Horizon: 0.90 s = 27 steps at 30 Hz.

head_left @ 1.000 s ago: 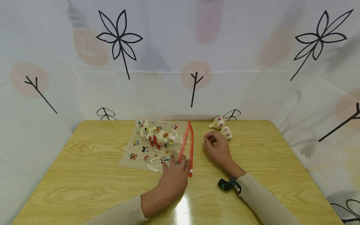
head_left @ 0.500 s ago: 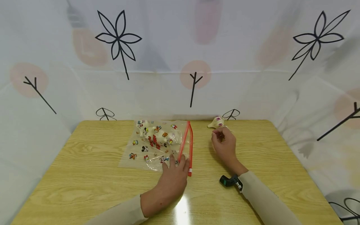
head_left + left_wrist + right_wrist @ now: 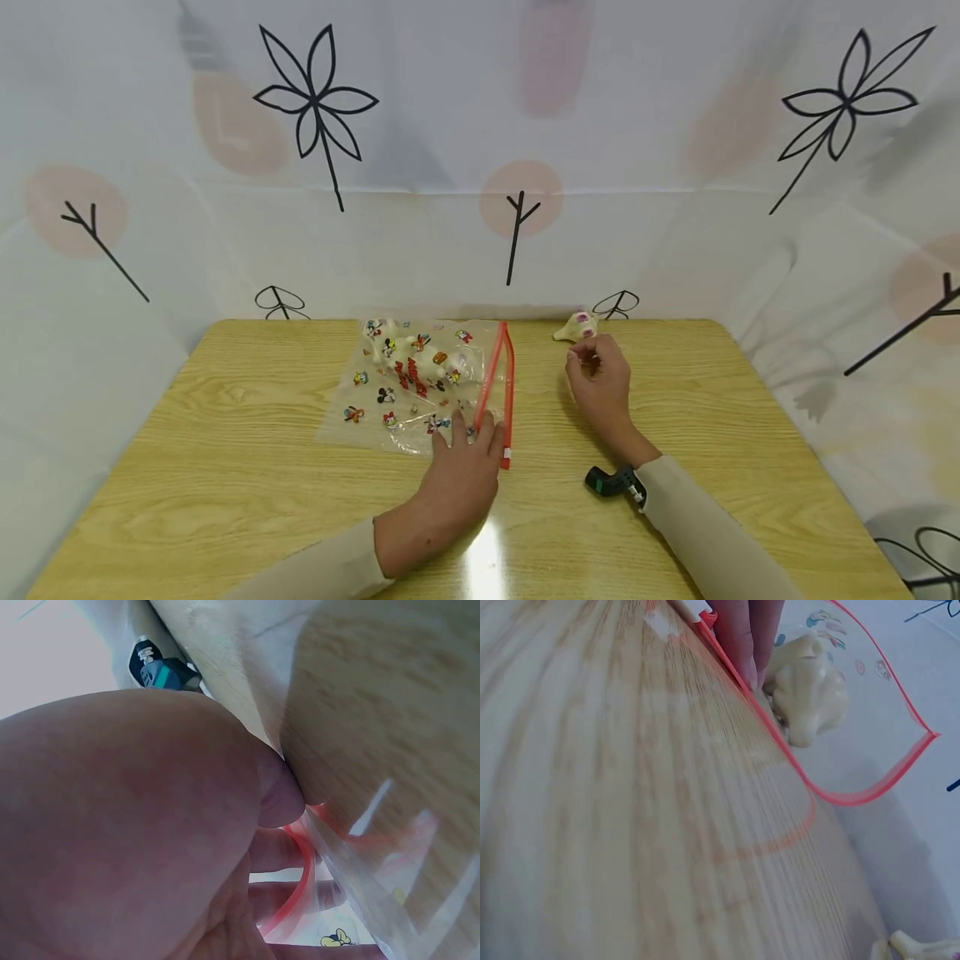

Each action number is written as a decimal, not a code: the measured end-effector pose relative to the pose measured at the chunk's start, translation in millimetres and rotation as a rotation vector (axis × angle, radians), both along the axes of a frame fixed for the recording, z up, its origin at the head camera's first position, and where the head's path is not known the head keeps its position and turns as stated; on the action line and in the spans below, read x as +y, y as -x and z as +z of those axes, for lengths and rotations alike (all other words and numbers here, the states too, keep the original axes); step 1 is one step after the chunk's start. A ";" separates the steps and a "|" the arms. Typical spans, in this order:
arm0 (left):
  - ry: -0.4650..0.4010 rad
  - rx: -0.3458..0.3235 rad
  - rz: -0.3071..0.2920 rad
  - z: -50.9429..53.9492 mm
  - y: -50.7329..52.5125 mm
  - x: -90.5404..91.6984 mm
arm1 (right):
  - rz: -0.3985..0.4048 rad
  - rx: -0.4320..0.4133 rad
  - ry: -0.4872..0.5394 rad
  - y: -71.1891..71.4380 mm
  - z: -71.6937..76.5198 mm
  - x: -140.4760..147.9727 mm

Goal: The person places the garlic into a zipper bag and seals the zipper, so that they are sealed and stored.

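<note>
My left hand (image 3: 465, 487) lies flat with fingers spread on the open end of a clear zip bag (image 3: 386, 425) with red zip edges, pressing it to the table. Cartoon figures cover the bag, and several pale garlic bulbs lie inside. In the right wrist view, left fingers (image 3: 742, 637) touch the bag's red edge beside one bagged garlic bulb (image 3: 806, 690). My right hand (image 3: 602, 383) has curled fingers and covers the spot of a loose garlic bulb, which is hidden; its grip cannot be seen. Just beyond it sits another garlic bulb (image 3: 579, 327), white with purple marks.
The wooden table (image 3: 225, 467) ends at a patterned white cloth (image 3: 420, 242) behind and at both sides. A black wrist-worn device (image 3: 615, 482) sticks out from the right wrist, low over the table. The bag's white slider (image 3: 507, 454) is at its near corner.
Since a second ago my right hand has shifted right, over the nearer loose garlic bulb, which is now out of sight. It then stays put. The left hand has held its place.
</note>
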<state>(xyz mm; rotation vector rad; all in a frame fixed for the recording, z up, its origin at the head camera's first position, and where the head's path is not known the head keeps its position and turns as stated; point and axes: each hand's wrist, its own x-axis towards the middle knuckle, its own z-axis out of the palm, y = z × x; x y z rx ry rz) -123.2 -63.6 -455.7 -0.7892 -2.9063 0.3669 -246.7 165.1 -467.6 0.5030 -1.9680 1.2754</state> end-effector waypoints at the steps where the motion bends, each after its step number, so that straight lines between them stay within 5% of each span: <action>1: 0.002 0.003 0.000 -0.3 0.0 -0.1 | -0.007 0.004 -0.002 1.9 -2.8 0.8; 15: 0.007 0.016 -0.007 -4.1 1.0 -1.0 | -0.109 0.065 -0.007 22.9 -26.2 14.1; 27: -0.004 0.015 -0.007 -5.0 0.6 -1.0 | -0.255 -0.103 -0.036 34.2 -33.0 41.1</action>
